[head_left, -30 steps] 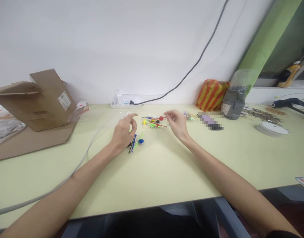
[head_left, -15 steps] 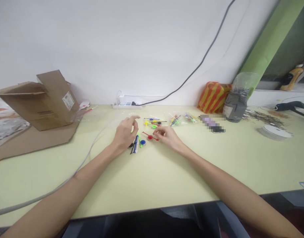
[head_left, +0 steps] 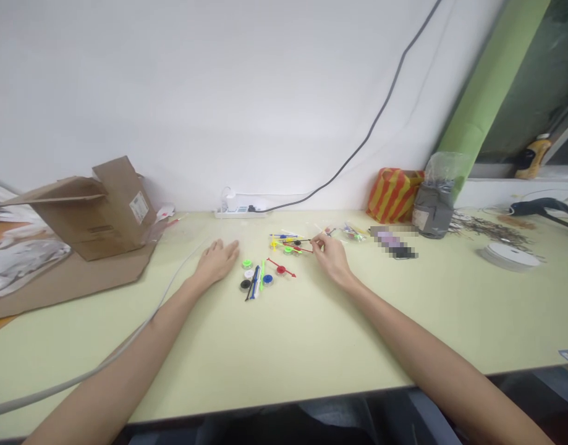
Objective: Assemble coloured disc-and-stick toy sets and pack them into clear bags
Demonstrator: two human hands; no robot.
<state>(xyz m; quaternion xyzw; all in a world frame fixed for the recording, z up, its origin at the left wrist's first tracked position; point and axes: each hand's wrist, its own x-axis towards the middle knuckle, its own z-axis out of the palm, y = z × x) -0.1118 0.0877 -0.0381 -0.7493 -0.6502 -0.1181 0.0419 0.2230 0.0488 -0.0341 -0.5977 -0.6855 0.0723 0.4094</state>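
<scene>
My left hand (head_left: 217,262) rests palm down on the table with its fingers stretched out, holding nothing. Just right of it lie a green round base (head_left: 247,264), a white base (head_left: 249,274), a black base (head_left: 245,285) and a blue base (head_left: 267,280), beside a bundle of plastic arrows (head_left: 254,284). A red arrow spinner (head_left: 280,270) lies between my hands. The fingers of my right hand (head_left: 330,258) pinch at the end of a plastic arrow in the mixed pile of colourful spinner parts (head_left: 288,243); whether the black or red one, I cannot tell.
A cardboard box (head_left: 102,216) stands at the left, and a grey cable (head_left: 165,290) crosses my left forearm. Along the wall are a power strip (head_left: 240,213), a striped bag (head_left: 392,196) and a grey bag (head_left: 432,207). Bagged parts (head_left: 353,232) and a white spool (head_left: 510,255) lie right.
My left hand has moved left off the small parts and flattened on the table. My right hand has left the red spinner and reached farther back to the mixed pile.
</scene>
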